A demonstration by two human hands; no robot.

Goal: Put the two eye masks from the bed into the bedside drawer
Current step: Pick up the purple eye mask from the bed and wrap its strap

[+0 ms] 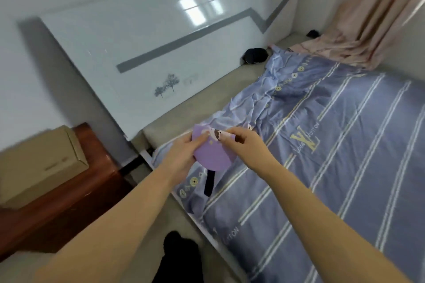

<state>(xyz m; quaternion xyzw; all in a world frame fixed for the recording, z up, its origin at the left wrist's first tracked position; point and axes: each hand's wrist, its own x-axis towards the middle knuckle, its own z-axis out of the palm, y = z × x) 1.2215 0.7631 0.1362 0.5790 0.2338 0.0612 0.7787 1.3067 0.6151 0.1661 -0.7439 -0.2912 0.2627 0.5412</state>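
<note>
Both my hands hold a purple eye mask (212, 156) above the near corner of the bed. My left hand (181, 158) grips its left side and my right hand (246, 145) pinches its top right edge. Its black strap (209, 182) hangs down below it. A second, black eye mask (255, 55) lies far off on the beige mattress by the headboard. The brown bedside cabinet (69, 195) stands at lower left; no open drawer shows on it.
A cardboard box (39, 165) sits on the cabinet top. A blue striped quilt (333, 156) covers most of the bed. The white headboard (149, 53) runs along the wall, and pink curtains (368, 18) hang at the far right. A small dark object (312, 34) lies beyond the bed.
</note>
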